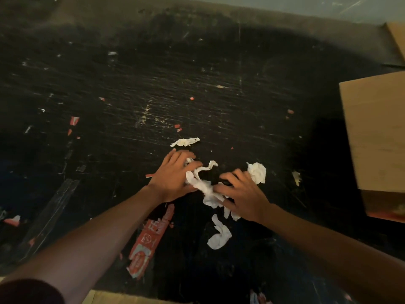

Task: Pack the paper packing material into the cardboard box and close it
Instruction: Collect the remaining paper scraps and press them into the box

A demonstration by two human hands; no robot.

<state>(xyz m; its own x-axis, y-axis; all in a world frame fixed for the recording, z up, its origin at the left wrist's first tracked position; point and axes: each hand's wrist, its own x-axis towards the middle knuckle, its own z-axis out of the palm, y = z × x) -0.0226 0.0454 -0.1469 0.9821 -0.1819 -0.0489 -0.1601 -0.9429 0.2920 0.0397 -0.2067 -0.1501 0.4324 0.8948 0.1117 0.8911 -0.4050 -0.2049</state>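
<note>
White crumpled paper packing material (206,187) lies in loose strips on the black scratched table (153,84). My left hand (173,174) rests on its left end, fingers spread and bent over the paper. My right hand (241,194) covers its right part, fingers curled down onto it. A crumpled wad (257,172) shows just past my right fingers. One more strip (219,235) lies nearer me, and a small scrap (185,141) lies beyond my left hand. The cardboard box (377,137) stands at the right edge, apart from both hands.
An orange-and-white strip of printed tape (149,240) is stuck to the table under my left forearm. Small red and white scraps are scattered over the surface. Another piece of cardboard (397,38) shows at the far right corner. The table's near edge (131,298) runs along the bottom.
</note>
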